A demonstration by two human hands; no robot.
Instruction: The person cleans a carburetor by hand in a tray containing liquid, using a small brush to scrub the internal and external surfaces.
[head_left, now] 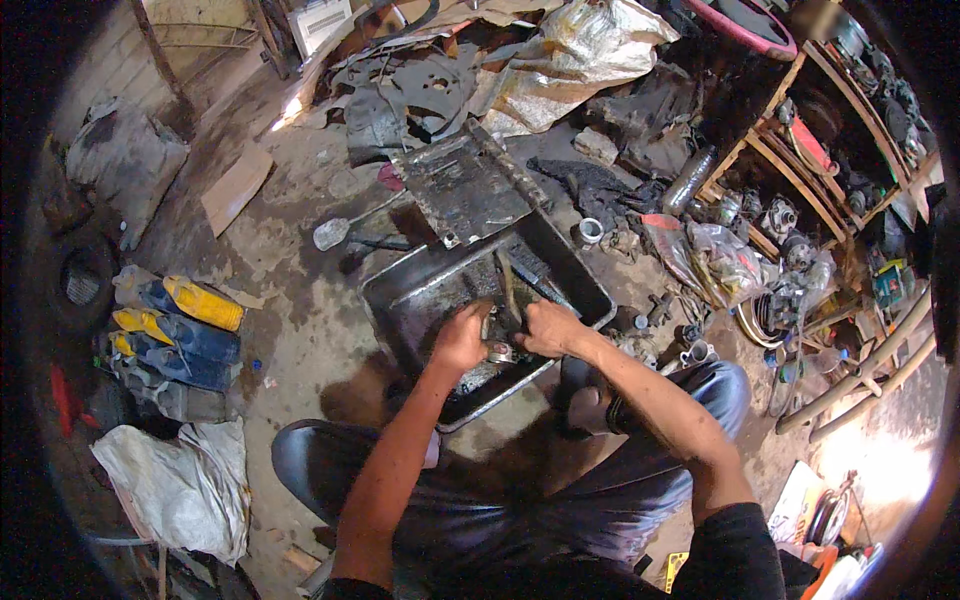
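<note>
Both my hands work low over a black rectangular tray (590, 268) with a dark, wet-looking bottom. My left hand (462, 338) is closed on a small greasy metal part (499, 351), whose round end shows beside the fingers. My right hand (550, 328) is closed around the near end of a brown stick-like handle (506, 282); the fingers hide its working end. Inside the tray, a dark long object lies along the far right side. A grimy flat metal panel (470, 185) rests over the tray's far edge.
A scraper-like tool (335, 232) lies beyond the tray's left corner. At left are yellow and blue plastic bottles (190, 325) and a white sack (185, 490). On the right are a white cup (590, 232), plastic bags (705, 260), loose metal parts and a wooden rack (780, 150).
</note>
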